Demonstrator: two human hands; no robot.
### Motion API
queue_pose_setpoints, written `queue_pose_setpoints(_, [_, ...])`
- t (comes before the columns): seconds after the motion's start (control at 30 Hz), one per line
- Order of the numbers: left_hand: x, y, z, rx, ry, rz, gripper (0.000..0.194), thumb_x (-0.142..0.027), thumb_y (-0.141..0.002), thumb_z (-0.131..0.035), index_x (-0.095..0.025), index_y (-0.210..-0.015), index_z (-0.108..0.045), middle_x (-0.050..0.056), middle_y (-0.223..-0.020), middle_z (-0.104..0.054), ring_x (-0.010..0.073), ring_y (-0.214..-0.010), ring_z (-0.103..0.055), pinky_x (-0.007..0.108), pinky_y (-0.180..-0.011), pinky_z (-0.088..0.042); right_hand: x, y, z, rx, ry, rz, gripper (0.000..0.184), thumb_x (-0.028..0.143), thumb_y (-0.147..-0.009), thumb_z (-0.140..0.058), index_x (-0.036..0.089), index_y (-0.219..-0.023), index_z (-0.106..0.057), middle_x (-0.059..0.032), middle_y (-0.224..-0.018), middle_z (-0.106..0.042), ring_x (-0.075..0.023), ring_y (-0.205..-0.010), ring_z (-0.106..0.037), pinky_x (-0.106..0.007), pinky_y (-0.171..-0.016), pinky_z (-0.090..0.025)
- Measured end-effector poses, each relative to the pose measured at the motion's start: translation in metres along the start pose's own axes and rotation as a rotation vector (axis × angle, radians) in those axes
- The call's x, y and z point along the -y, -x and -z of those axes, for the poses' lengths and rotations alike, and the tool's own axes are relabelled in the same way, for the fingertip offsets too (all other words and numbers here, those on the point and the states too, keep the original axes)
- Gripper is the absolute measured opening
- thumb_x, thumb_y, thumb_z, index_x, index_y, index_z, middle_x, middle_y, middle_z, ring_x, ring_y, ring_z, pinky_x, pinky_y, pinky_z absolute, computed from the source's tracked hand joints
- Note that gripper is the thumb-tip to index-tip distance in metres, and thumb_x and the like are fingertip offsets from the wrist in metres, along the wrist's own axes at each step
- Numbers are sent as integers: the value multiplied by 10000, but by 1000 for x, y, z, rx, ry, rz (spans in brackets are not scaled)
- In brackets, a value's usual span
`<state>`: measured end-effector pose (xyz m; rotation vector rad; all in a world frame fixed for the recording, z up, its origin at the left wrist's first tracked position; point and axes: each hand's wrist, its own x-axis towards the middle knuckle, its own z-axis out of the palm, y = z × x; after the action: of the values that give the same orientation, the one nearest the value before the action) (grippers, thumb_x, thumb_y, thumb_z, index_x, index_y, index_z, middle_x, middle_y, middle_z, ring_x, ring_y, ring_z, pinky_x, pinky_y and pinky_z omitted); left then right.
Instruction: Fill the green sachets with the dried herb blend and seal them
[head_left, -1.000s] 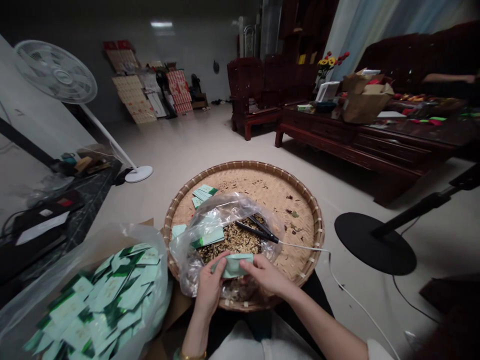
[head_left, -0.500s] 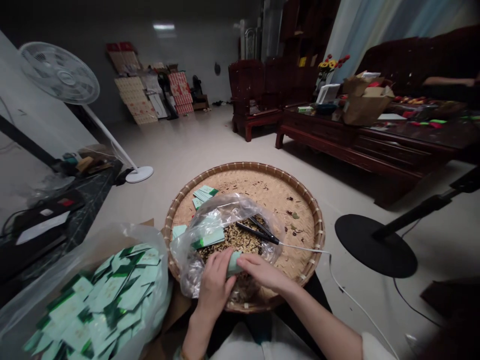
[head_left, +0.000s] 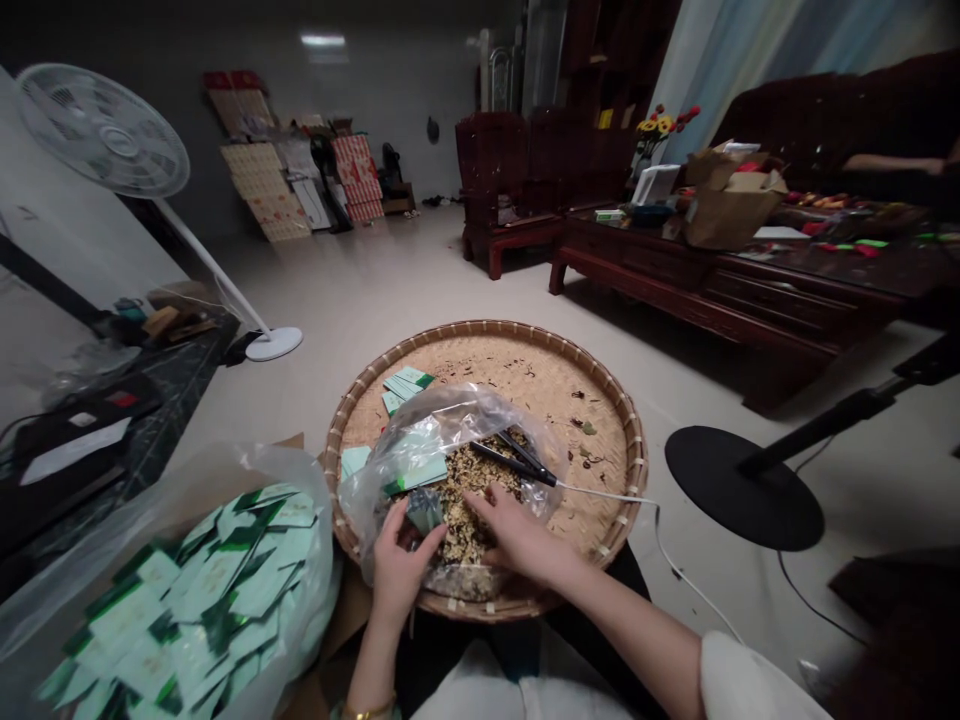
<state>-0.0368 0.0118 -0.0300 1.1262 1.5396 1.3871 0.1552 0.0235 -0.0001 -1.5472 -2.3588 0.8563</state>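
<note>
A round woven basket tray (head_left: 592, 385) lies in front of me with a clear plastic bag (head_left: 450, 415) of loose dried tea mix (head_left: 469, 495) on it. My left hand (head_left: 401, 570) is closed on a small pale-green packet (head_left: 424, 510), held upright at the bag's near edge. My right hand (head_left: 517, 535) rests on the dried mix with its fingers bent down into it; whether it holds any is hidden. A black tool (head_left: 517, 462) with a white cord (head_left: 607, 493) lies across the bag just beyond my right hand.
A big plastic bag of green packets (head_left: 202, 590) sits at my left. More packets (head_left: 405, 385) lie on the tray's far left. A standing fan (head_left: 105, 130) is at left, a black stand base (head_left: 742, 485) at right, and a dark wooden table (head_left: 750, 280) behind.
The packet was held flat between both hands; now the left hand alone holds it upright, further left. The right hand has let go and dropped onto the dried mix.
</note>
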Motion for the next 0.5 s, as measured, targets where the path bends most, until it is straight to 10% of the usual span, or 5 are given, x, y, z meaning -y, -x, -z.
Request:
queue_pose_setpoints(0.13, [-5,-1,5,23,33,-5,549,-417,-547,-773,-143,-991,-603,107,-1089,-603,252,-1004,-599,368,-874,-498,7,-19,1,-14,54,51,307,33,-750,-539,189,-996,-633,-80,-1020,-527,-195,-871,-573,-289,-758,-435])
queue_pose_setpoints(0.37, [-4,-2,9,23,-6,-58,505,-425,-594,-751,-141,-988,-612,97,-1009,-646,253,-1004,-602,373,-894,-478,15,-23,4,20,132,269,558,240,-696,-723,240,-1224,-542,-115,-1222,-477,-287,-1105,-457,-364,-875,-413])
queue_pose_setpoints(0.5, [0,-3,9,27,-26,-110,496,-418,-605,-749,-147,-1001,-622,89,-1002,-653,246,-986,-610,373,-892,-479,22,-14,-2,113,289,393,344,291,-732,-705,217,-1060,-634,-99,-1129,-530,-285,-1049,-466,-343,-785,-436])
